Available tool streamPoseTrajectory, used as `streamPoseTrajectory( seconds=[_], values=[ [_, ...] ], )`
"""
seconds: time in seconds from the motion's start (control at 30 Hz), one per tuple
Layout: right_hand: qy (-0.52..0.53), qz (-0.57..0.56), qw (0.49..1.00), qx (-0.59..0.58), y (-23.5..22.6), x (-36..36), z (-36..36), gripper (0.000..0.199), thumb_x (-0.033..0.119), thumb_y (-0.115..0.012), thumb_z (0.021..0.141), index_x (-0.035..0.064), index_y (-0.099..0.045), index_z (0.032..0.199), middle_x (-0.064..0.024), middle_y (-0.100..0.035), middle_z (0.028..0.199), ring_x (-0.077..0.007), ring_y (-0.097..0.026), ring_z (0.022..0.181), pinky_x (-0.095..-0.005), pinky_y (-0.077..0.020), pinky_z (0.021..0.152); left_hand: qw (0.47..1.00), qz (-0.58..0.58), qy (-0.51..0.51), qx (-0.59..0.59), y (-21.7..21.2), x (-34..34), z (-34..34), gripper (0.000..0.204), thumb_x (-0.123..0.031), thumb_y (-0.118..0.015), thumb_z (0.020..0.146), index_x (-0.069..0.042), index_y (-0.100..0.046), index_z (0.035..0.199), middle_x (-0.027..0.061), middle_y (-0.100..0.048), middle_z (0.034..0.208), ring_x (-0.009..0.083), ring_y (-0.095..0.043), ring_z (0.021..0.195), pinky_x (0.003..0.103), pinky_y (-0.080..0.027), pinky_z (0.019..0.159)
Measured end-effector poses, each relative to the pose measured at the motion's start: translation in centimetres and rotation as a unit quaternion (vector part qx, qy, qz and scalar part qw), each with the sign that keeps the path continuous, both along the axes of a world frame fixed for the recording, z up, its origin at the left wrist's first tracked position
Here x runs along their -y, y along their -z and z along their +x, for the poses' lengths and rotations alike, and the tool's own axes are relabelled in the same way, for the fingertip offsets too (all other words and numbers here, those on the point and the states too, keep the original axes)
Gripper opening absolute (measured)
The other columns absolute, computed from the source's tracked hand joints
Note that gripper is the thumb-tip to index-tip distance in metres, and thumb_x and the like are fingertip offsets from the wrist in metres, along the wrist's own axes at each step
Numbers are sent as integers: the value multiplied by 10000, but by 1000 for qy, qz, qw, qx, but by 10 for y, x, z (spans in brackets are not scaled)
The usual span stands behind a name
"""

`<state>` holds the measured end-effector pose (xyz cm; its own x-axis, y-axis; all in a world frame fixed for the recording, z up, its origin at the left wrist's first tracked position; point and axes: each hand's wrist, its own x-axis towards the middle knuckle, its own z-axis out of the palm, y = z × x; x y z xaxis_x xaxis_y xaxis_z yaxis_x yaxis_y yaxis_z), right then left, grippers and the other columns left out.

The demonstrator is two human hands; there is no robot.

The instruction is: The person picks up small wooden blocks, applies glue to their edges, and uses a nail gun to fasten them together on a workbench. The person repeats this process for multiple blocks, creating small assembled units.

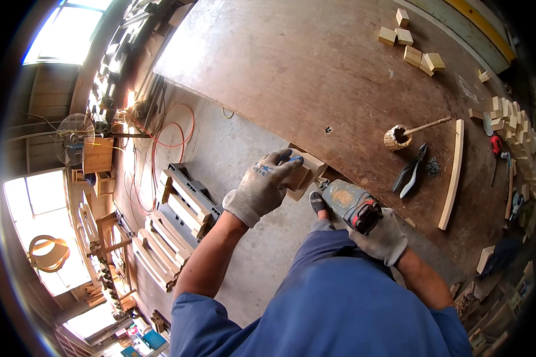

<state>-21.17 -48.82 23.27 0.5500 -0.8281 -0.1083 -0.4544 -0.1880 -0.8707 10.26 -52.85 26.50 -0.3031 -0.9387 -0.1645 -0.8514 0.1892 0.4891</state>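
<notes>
My left hand (265, 183), in a pale work glove, is closed on a light wooden block (308, 171) at the table's near edge. Several fingers curl over the top of the block, and its underside is hidden. My right hand (385, 238), gloved too, grips a worn grey power tool (346, 201) with a black-and-red rear end; its exact kind is unclear. The tool's metal tip points at the block's right side, very close to it; whether they touch I cannot tell. The brown table (315, 77) stretches out beyond both hands.
On the table are a glue pot (395, 138) with a stick, pliers (411, 171), small nails (433, 166) and a curved wooden strip (452, 175). Loose wood blocks (413, 56) lie farther off, with more stacked at right. Slatted wood pieces (164, 247) and a red hose (156, 146) are at left.
</notes>
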Motion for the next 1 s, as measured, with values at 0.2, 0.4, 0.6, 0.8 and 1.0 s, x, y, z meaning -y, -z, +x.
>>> streamPoseTrajectory(
  seconds=[0.2,0.4,0.6,0.8,1.0],
  values=[
    [-18,-34,999,-11,5,-3,-2,312,187,-771,800,21,-704,1056,-178,-749,969,-383,-742,907,-460,-604,811,1000,2,2,7,3,0,1,658,56,-747,748,-179,-679,1358,208,-588,1451,421,-638,1253,457,-595,1013],
    [3,17,1000,3,0,-4,0,295,185,-760,814,20,-703,1052,-185,-744,977,-383,-738,923,-462,-599,824,1000,-11,7,-4,4,0,2,652,57,-759,740,-165,-685,1348,217,-590,1450,429,-636,1250,461,-594,1014],
    [-2,12,1000,-4,4,-7,-3,306,181,-747,817,13,-699,1068,-191,-744,1007,-389,-735,937,-462,-599,830,1000,3,4,3,0,2,0,645,51,-761,742,-162,-686,1346,217,-592,1450,425,-640,1247,454,-596,1011],
    [-3,1,1000,8,4,-6,-3,314,234,-766,831,66,-686,1084,-152,-726,1006,-384,-720,904,-491,-578,849,1000,3,5,5,1,2,1,650,51,-758,741,-160,-685,1351,216,-597,1445,428,-636,1255,460,-596,1014],
    [-15,-3,1000,-9,3,-3,-2,348,229,-778,818,69,-682,1112,-140,-733,1019,-373,-726,895,-472,-582,838,1000,-7,7,2,3,1,2,646,53,-757,740,-154,-687,1348,217,-596,1445,429,-639,1251,460,-595,1010]
  ],
)
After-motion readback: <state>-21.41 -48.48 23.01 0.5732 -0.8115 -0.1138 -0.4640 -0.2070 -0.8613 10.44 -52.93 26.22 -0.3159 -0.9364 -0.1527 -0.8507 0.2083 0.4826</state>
